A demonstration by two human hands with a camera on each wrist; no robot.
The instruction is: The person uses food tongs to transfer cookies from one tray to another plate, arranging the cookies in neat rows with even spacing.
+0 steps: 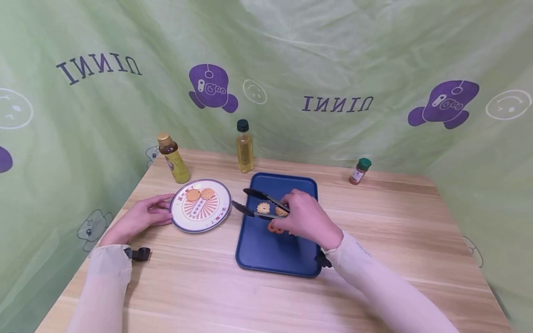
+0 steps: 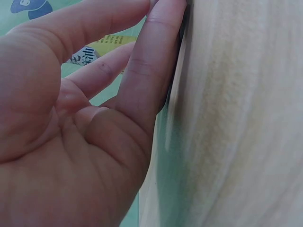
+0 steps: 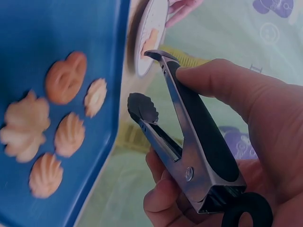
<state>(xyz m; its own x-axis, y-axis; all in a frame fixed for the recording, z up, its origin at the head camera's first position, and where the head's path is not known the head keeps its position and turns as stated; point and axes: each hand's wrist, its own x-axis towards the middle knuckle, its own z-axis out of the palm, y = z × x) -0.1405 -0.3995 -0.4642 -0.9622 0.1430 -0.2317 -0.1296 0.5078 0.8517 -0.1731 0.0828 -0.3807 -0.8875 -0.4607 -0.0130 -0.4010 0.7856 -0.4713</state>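
At the left, my left hand (image 1: 147,215) holds the rim of a round white plate (image 1: 179,217) with a blue edge, thumb and fingertips at its left side. Two cookies (image 1: 207,194) lie on the upper half of the plate. My right hand (image 1: 306,217) grips black-and-silver tongs (image 3: 189,127) over the blue tray (image 1: 266,254). The tongs' tips are spread apart with nothing between them, pointing left toward the plate. On the tray lie several cookies, among them a pretzel-shaped one (image 3: 66,78), a large flower-shaped one (image 3: 26,126) and a swirled one (image 3: 69,135).
Behind the plate stands a brown bottle with a yellow label (image 1: 176,164). An oil bottle (image 1: 244,150) with a dark cap is behind the tray's left corner. Farther right is a small green-capped spice jar (image 1: 359,172). A green printed curtain (image 1: 275,51) hangs along the wooden table's (image 1: 395,222) back.
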